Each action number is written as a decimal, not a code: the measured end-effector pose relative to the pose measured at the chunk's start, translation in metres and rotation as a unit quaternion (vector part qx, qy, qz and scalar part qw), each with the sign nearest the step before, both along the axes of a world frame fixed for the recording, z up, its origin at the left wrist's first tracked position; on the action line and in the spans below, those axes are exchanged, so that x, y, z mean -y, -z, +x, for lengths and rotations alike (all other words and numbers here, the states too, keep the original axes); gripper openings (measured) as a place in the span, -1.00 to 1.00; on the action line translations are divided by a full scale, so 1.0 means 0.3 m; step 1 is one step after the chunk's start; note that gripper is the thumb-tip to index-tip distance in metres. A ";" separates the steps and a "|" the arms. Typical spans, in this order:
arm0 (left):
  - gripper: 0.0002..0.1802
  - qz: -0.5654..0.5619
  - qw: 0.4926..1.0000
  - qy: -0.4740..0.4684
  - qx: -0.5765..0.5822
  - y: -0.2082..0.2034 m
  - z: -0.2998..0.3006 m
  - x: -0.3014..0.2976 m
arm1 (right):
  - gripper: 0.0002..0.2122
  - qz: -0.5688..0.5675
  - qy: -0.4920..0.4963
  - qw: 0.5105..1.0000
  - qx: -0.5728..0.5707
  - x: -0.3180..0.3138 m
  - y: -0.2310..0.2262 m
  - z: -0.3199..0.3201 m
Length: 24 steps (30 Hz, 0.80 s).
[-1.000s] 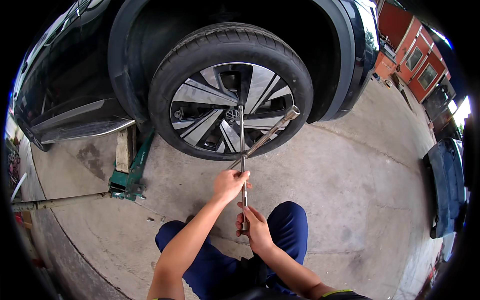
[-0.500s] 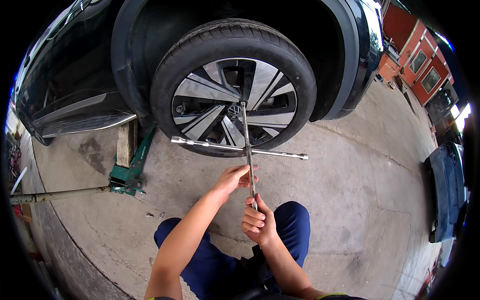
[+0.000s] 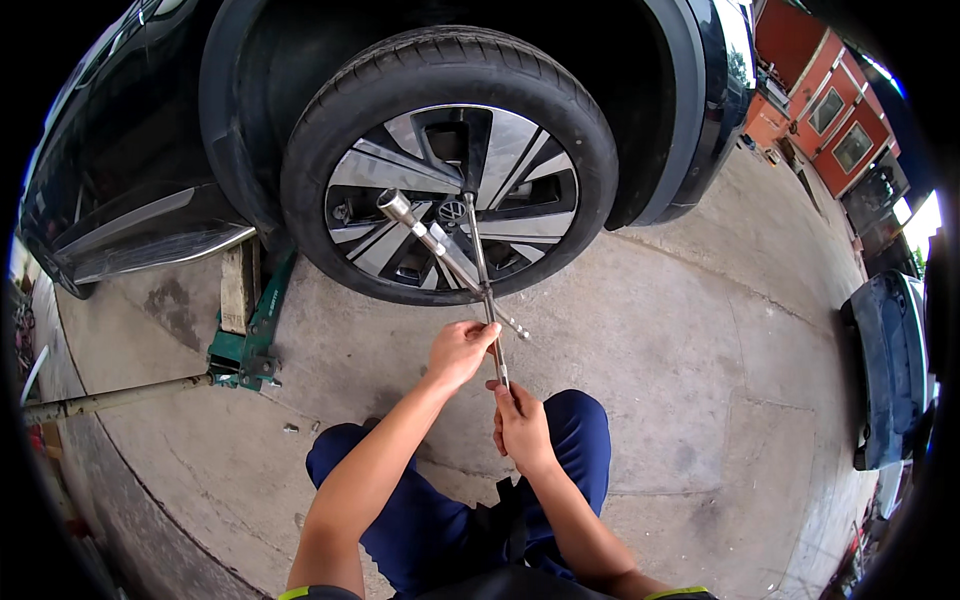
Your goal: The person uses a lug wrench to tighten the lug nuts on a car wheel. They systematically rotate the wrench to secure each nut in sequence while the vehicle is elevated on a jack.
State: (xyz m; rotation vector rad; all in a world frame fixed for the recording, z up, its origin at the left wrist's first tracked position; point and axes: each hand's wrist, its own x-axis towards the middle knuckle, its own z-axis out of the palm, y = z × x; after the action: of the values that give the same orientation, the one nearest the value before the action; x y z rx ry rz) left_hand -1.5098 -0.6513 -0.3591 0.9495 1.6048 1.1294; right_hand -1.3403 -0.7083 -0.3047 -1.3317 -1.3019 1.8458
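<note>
A four-way lug wrench (image 3: 478, 245) runs from a lug hole near the hub of the car wheel (image 3: 544, 90) down toward me. Its cross arms are tilted, one socket end up at the left before the rim, the other low at the right. My left hand (image 3: 463, 355) is closed round the near shaft, thumb on top, just below the crossing. Closer to me, my right hand (image 3: 523, 428) grips the end of the same shaft between thumb and fingers. Some of its fingers are hidden behind the hand.
Left of the wheel, a green floor jack (image 3: 240, 352) with a long handle holds a block (image 3: 238, 285) under the car's sill. Small metal pieces (image 3: 291, 428) lie on the concrete floor by my left knee. A dark bumper-like car part (image 3: 885, 370) stands far right.
The wrench has turned about its shaft, its left arm swinging up and its right arm down. My left hand has closed on the shaft; my right hand has shifted its grip. The view has moved slightly.
</note>
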 end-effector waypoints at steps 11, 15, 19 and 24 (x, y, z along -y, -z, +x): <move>-0.67 -0.004 0.970 0.029 0.241 -0.042 0.034 0.018 | -0.56 -0.395 -0.042 0.697 -0.598 -0.024 0.191 0.056; -0.66 0.002 0.998 -0.002 0.063 0.012 -0.007 0.024 | -0.54 -0.201 -0.018 0.953 -0.226 -0.001 0.117 0.020; -0.59 -0.001 0.996 -0.046 -0.078 0.000 -0.040 0.025 | -0.58 -0.101 0.062 0.983 -0.137 0.093 0.043 -0.025; -0.57 -0.007 0.996 -0.071 -0.050 -0.054 -0.030 0.037 | -0.65 -0.224 0.056 0.947 -0.222 0.056 -0.023 -0.070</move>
State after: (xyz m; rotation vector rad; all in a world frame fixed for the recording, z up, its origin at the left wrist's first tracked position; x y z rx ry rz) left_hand -1.5189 -0.6625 -0.3428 0.9075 1.7826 1.1798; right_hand -1.3613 -0.7252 -0.2977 -1.0686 -0.5829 2.2717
